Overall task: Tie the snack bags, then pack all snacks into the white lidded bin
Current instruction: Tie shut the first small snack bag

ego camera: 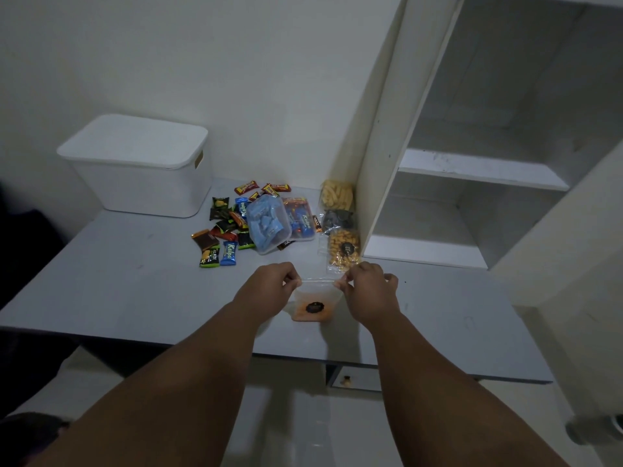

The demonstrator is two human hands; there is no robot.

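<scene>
A clear snack bag (313,306) with orange snacks and a dark round label hangs over the grey table (135,284). My left hand (269,286) pinches its top left corner. My right hand (365,291) pinches its top right corner, and the bag's mouth is stretched flat between them. The white bin (141,176) stands at the back left with its lid shut. Three more clear snack bags lie by the shelf: yellow sticks (337,195), dark pieces (338,220), orange nuts (344,252).
Several small wrapped snacks (222,235) lie scattered mid-table beside two clear plastic tubs (269,224) of blue and orange packets. A white shelf unit (472,170) rises at the right. A drawer pull (346,380) shows under the table's front edge.
</scene>
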